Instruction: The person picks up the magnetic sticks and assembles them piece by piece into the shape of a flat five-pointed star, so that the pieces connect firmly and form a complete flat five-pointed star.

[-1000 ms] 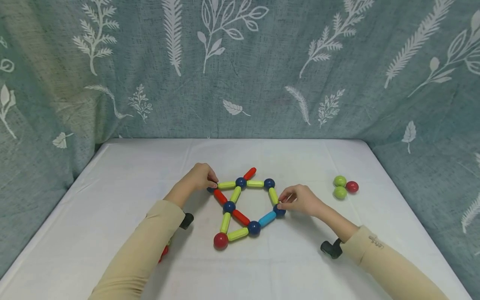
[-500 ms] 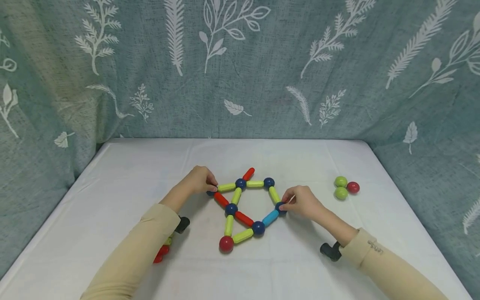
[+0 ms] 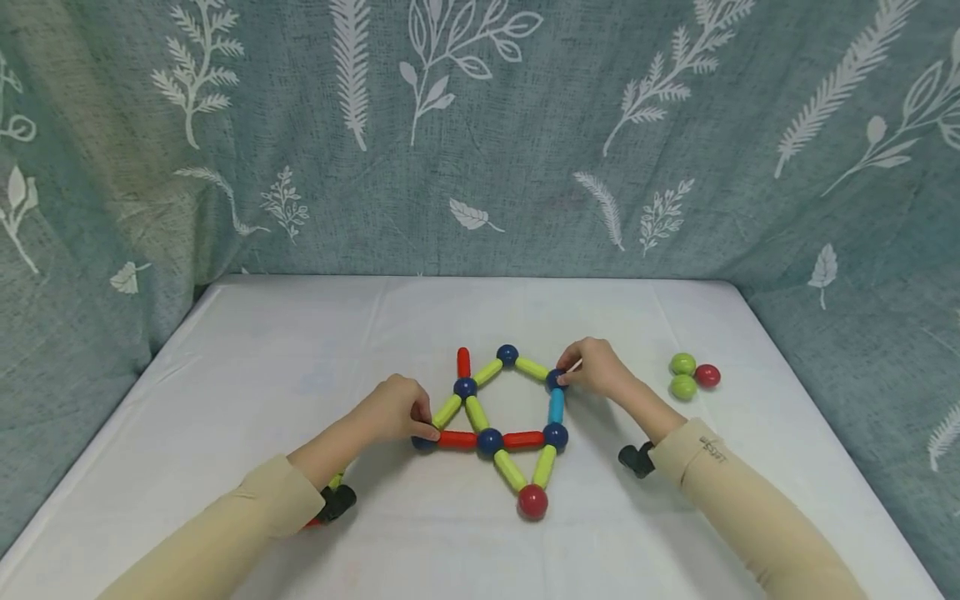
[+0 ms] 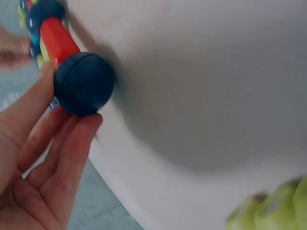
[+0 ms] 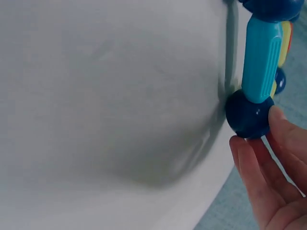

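Observation:
A flat frame of rods and balls lies between the two hands. My left hand (image 3: 395, 410) pinches the dark blue ball (image 4: 84, 84) at the frame's left corner, where a red rod (image 3: 457, 439) joins it. With thumb and fingertips, my right hand (image 3: 596, 367) holds the dark blue ball (image 5: 248, 114) at the right, at the end of a light blue rod (image 5: 261, 60). A red ball (image 3: 533, 502) forms the near point, joined by two green rods. One red rod (image 3: 463, 362) sticks out from the far-left blue ball (image 3: 465, 387).
Two green balls (image 3: 683, 387) and a red ball (image 3: 707, 376) sit together on the white table (image 3: 645, 308) at the right. Several green pieces (image 4: 276, 211) lie near my left wrist, partly hidden by the arm in the head view. A patterned curtain (image 3: 480, 167) hangs behind.
The whole frame has turned counterclockwise. My left hand has come nearer with its ball while my right hand has moved farther away with the other, and the red ball has swung right.

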Action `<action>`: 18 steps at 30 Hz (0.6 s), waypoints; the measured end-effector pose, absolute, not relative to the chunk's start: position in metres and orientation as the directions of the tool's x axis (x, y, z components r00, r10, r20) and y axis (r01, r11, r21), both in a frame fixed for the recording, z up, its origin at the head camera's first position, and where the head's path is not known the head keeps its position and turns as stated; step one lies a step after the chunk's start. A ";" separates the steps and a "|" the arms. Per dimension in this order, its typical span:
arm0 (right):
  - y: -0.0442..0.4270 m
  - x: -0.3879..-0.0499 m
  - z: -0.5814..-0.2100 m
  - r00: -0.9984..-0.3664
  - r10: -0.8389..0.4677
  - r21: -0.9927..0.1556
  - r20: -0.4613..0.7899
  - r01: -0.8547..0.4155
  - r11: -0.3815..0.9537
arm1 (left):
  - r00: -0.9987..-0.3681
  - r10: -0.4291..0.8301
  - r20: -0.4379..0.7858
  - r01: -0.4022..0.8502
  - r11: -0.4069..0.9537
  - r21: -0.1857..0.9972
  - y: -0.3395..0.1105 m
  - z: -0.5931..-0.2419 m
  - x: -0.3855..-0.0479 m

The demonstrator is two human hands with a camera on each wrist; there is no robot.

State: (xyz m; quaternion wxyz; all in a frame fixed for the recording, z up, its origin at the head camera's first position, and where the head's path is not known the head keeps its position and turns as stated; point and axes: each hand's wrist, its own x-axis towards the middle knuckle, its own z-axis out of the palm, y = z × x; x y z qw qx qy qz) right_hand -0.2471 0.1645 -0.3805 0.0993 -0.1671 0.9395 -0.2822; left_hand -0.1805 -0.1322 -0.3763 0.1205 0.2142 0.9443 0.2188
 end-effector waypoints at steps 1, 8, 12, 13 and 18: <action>0.163 -0.250 -0.380 -0.924 -0.370 -0.562 -0.096 -0.257 0.786 | -0.881 0.453 -0.134 0.349 0.815 0.463 -0.129 -0.376 -0.176; 0.154 -0.264 -0.380 -0.922 -0.371 -0.576 -0.106 -0.247 0.779 | -0.890 0.435 -0.141 0.319 0.811 0.490 -0.108 -0.375 -0.154; 0.150 -0.268 -0.382 -0.919 -0.385 -0.584 -0.086 -0.267 0.767 | -0.893 0.421 -0.161 0.289 0.809 0.513 -0.098 -0.375 -0.147; 0.150 -0.268 -0.383 -0.920 -0.384 -0.585 -0.083 -0.267 0.766 | -0.895 0.416 -0.164 0.282 0.810 0.515 -0.097 -0.375 -0.146; 0.148 -0.269 -0.383 -0.926 -0.367 -0.594 -0.089 -0.246 0.766 | -0.902 0.402 -0.161 0.275 0.819 0.504 -0.094 -0.374 -0.144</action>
